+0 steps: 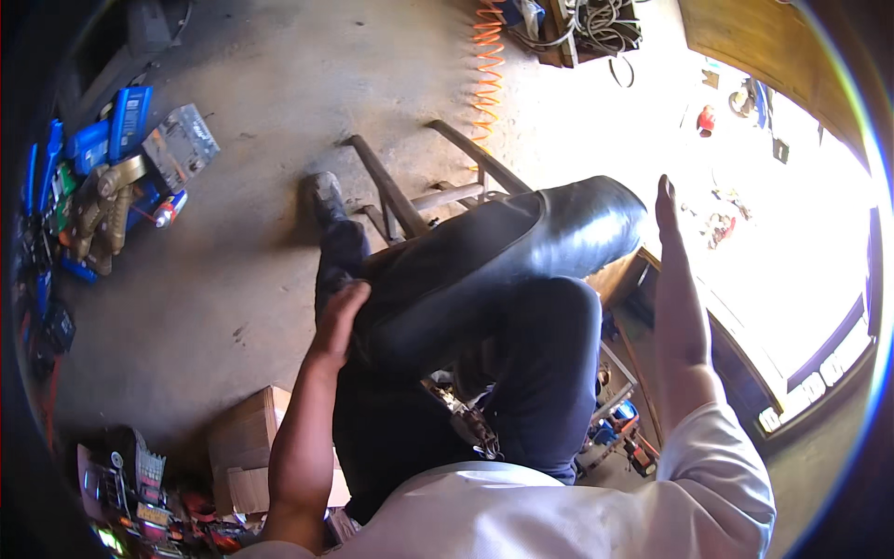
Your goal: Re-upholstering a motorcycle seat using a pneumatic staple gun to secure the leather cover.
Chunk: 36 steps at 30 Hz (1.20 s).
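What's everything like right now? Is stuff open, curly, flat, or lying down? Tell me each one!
Black padded piece: slanted across the lap
Left hand: at its left end, grip unclear
Right hand: open, raised, apart from it
Metal frame: partly hidden
Orange hose: springy, coiled
Grey cables: looped
Cardboard box: cannot tell if open

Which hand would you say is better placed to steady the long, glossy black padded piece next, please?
Probably the left hand: it is at the left end of the black padded piece, seemingly touching it, while the right hand is apart, beyond its right end.
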{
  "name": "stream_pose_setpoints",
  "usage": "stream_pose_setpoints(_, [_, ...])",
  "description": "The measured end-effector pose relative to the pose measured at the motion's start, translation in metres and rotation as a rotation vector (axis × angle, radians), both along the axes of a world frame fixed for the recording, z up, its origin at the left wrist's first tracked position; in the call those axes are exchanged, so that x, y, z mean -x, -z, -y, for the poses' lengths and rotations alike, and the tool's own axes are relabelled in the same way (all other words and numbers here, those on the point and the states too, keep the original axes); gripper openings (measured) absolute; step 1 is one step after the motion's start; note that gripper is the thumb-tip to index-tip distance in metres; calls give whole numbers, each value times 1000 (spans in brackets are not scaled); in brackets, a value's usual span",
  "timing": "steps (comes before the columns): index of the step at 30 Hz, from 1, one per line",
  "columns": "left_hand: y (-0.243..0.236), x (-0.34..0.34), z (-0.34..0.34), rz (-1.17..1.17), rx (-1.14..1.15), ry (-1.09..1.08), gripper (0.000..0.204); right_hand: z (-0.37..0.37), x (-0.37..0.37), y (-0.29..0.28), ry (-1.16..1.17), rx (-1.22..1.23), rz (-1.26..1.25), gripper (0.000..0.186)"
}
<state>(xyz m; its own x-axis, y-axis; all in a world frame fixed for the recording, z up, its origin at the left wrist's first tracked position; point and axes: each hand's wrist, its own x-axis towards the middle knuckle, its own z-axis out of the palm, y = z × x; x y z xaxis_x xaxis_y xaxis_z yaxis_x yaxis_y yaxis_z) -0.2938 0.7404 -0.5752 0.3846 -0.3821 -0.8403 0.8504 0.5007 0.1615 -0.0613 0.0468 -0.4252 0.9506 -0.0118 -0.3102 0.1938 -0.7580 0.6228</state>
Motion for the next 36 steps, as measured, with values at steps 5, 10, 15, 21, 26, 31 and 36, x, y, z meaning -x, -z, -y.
stream_pose_setpoints(5, [-42, 5, -33, -56, -86, 19, 45, -48, 108, 53, 1489, -1007, 41, 82])
stream_pose_setpoints(10, [-51, -33, -69, -95, -55, -45, 40, -14, 120, 16, 1192, -944, 91, 69])
stream_pose_setpoints(15, [-31, -46, -104, -157, -101, 11, 35, -107, 138, 25, 1052, -757, 43, 83])
stream_pose_setpoints(21, [-32, -19, -93, -24, -229, 25, 40, -124, 144, 16, 1183, -904, 60, 96])
stream_pose_setpoints(26, [-22, -50, -112, -28, -85, 150, 40, -105, 144, 21, 1186, -1015, 104, 53])
stream_pose_setpoints(31, [11, -128, -66, 278, 52, 517, 44, -125, 87, 10, 721, -479, -178, 47])
stream_pose_setpoints(36, [61, -153, -26, 34, 211, 885, 52, -249, 21, 113, 461, -1134, -426, 27])
